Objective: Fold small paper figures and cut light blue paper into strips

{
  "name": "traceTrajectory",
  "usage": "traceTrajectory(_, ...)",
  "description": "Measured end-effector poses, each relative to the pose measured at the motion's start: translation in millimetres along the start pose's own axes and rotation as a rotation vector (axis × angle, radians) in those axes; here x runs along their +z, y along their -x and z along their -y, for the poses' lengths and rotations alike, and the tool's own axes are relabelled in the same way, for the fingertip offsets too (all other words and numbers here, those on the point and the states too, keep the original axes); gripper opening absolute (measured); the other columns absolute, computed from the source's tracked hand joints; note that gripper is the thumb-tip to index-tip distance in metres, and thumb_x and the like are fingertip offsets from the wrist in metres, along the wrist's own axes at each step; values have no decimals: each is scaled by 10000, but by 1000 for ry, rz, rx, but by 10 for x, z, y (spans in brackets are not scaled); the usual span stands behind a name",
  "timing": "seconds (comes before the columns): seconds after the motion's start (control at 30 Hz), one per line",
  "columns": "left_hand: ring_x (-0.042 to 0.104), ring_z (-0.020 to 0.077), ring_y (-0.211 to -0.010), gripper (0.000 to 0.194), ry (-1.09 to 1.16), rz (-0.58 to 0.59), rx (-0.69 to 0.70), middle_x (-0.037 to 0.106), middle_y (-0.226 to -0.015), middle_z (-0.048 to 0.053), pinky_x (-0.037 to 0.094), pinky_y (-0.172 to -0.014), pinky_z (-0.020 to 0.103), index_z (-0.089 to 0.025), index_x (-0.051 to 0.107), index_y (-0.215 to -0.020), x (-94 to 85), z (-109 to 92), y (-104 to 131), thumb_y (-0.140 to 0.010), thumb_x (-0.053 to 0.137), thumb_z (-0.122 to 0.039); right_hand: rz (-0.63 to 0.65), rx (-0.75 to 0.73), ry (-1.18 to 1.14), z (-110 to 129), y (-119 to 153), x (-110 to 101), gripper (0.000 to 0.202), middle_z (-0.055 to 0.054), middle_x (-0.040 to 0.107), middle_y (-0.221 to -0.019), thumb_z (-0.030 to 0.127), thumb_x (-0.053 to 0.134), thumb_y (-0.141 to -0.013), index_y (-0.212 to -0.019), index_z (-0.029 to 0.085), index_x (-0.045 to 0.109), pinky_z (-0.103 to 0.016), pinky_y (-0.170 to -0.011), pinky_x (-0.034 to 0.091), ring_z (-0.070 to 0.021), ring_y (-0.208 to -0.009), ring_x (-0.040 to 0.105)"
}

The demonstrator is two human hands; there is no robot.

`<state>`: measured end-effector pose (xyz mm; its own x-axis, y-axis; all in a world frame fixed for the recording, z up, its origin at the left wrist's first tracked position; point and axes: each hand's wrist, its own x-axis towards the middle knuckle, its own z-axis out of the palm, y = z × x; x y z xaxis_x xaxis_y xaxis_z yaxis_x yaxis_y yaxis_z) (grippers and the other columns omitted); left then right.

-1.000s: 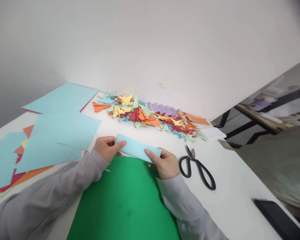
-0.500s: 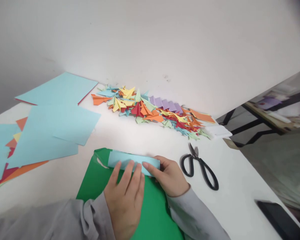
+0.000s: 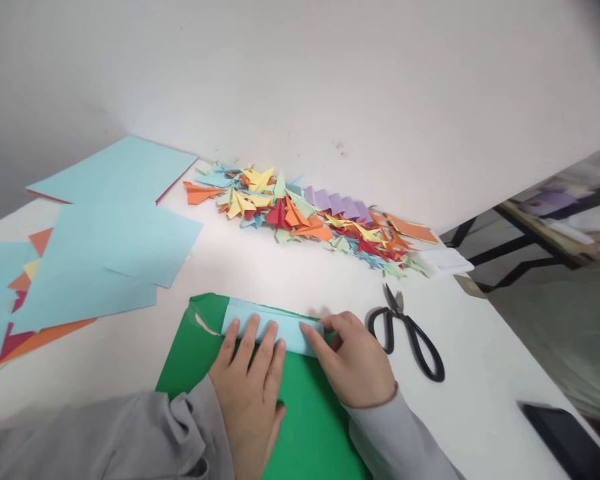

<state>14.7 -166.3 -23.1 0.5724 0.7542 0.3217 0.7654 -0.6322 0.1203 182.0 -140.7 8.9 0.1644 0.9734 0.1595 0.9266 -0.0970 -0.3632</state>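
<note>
A narrow folded strip of light blue paper [image 3: 291,328] lies across the far end of a green sheet or board [image 3: 307,413], whose far left corner is torn. My left hand [image 3: 253,380] rests on the strip's near edge, fingertips spread and pressing it flat. At the strip's right end, my right hand [image 3: 357,360] pinches the paper between thumb and forefinger. Black-handled scissors [image 3: 405,337] lie to the right of that hand, blades slightly apart and pointing away from me.
Large light blue sheets [image 3: 105,267] overlap other coloured papers on the left. Small folded paper planes [image 3: 280,207] are heaped along the wall. Beside them are purple folded pieces [image 3: 337,203] and a white object [image 3: 443,262]. A black phone-like slab [image 3: 567,437] lies at the right edge.
My right hand has shifted slightly right along the strip, its fingers now curled more tightly at the end. The left fingers have spread a little, with the thumb now showing. The view has moved slightly.
</note>
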Motion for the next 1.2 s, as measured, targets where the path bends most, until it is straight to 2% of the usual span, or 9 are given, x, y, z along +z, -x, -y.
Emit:
traceTrajectory(0.13, 141, 326, -1306, 659, 3, 27, 5, 312, -1397, 85, 92, -1049, 562, -103, 363, -1286, -25, 37, -24, -654, 503, -227, 41, 37, -39, -12, 29, 32, 356, -12, 553, -541, 487, 437, -770, -603, 194, 548, -245, -476, 357, -140, -493, 512)
traceTrajectory(0.23, 127, 327, -1308, 657, 10, 45, 14, 270, -1419, 64, 76, -1050, 561, -111, 354, -1295, -38, 53, -25, -662, 485, -229, 11, 112, -49, 23, 35, 46, 358, -4, 564, -512, 495, 441, -761, -584, 200, 544, -251, -472, 346, -144, -482, 516)
traceTrajectory(0.3, 138, 335, -1302, 658, 17, 53, -1, 268, -1420, 58, 82, -1045, 564, -119, 353, -1299, -50, 58, -27, -661, 477, -225, -5, 164, -88, 49, 35, 49, 337, 8, 564, -501, 510, 463, -739, -658, 201, 572, -255, -481, 357, -146, -477, 522)
traceTrajectory(0.4, 157, 347, -1293, 656, 40, 57, -17, 289, -1411, 59, 91, -1038, 568, -120, 370, -1293, -74, 61, -41, -654, 466, -233, -41, 232, -185, 72, 47, 54, 356, 27, 569, -509, 505, 490, -715, -868, 191, 558, -261, -497, 385, -146, -470, 526)
traceTrajectory(0.5, 154, 344, -1294, 646, 59, 62, -10, 307, -1403, 55, 82, -1037, 568, -120, 392, -1283, -95, 71, -62, -652, 451, -242, -73, 269, -264, 80, 87, 59, 338, 31, 570, -523, 465, 510, -699, -892, 188, 505, -261, -484, 395, -140, -456, 518)
traceTrajectory(0.67, 145, 333, -1299, 645, 66, 47, -6, 309, -1402, 53, 83, -1042, 554, -118, 409, -1273, -88, 74, -70, -641, 454, -241, -70, 216, -309, 68, 154, 74, 260, 22, 527, -499, 444, 517, -707, -708, 195, 591, -258, -465, 400, -122, -430, 475)
traceTrajectory(0.83, 155, 340, -1293, 659, 59, 20, -40, 285, -1412, 67, 130, -1029, 551, -111, 382, -1285, -22, 22, -24, -641, 475, -220, -130, 216, -361, 3, 116, 116, 299, -8, 588, -527, 466, 548, -689, -689, 187, 656, -267, -478, 419, -132, -453, 498)
traceTrajectory(0.97, 156, 330, -1296, 684, 58, 28, -8, 256, -1424, 76, 161, -1032, 521, -100, 351, -1297, 5, 18, 4, -638, 498, -213, -143, 224, -395, -46, 79, 133, 314, -26, 624, -569, 479, 569, -667, -683, 182, 668, -275, -499, 437, -141, -478, 520)
traceTrajectory(1.2, 177, 343, -1288, 676, 66, 42, -3, 289, -1408, 85, 129, -1029, 556, -106, 371, -1285, -45, 30, -27, -634, 500, -233, -135, 146, -291, -32, 105, 97, 300, -24, 626, -575, 456, 520, -712, -694, 195, 667, -281, -516, 440, -145, -490, 535)
